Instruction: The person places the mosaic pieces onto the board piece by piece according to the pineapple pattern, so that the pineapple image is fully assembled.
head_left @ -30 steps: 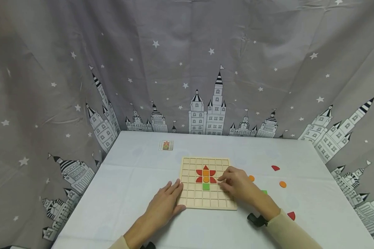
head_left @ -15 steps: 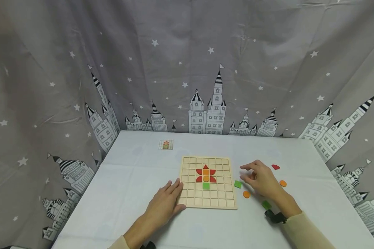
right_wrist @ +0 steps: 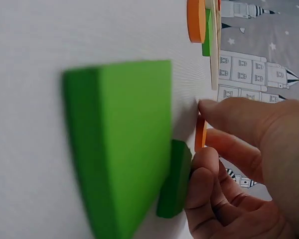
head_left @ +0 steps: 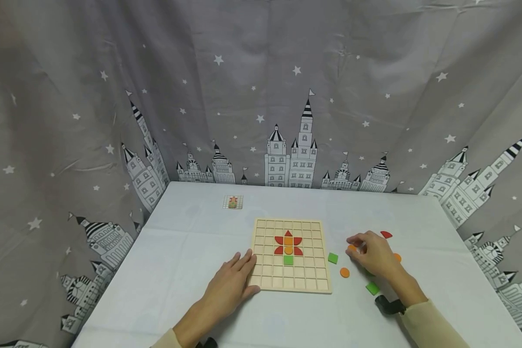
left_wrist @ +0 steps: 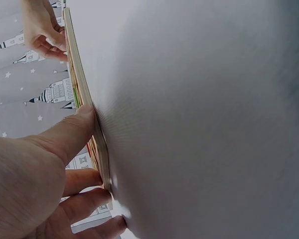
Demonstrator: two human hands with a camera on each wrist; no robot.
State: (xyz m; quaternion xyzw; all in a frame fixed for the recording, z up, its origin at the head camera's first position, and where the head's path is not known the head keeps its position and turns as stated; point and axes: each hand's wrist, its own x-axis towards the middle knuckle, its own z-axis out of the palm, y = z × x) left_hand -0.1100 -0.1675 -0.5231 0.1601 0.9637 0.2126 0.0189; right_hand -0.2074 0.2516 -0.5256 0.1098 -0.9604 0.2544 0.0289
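My left hand (head_left: 228, 285) rests at the left edge of a wooden grid board (head_left: 265, 280), its thumb on the near corner and fingers along the side. On the board lie a red triangle (head_left: 288, 233), several red petal-shaped pieces (head_left: 298, 251), an orange square (head_left: 289, 241), an orange disc and a green square (head_left: 288, 260). To the right of the board, my right hand (head_left: 376, 256) pinches another orange disc (right_wrist: 201, 133) at the tabletop between thumb and fingers. Beside its curled fingers, in the right wrist view, is a green piece (right_wrist: 174, 179), partly hidden.
Loose on the white table (head_left: 174, 251) lie a green square (head_left: 332, 258), an orange disc (head_left: 344, 272), another green piece (head_left: 372, 288), a red quarter-round piece (head_left: 386, 234) and a partly covered orange disc (head_left: 398, 257). A small pattern card (head_left: 232, 202) lies behind the board.
My right hand has left the board's right side and moved right to the orange disc. A loose green square now shows beside the board. My left hand has stayed put.
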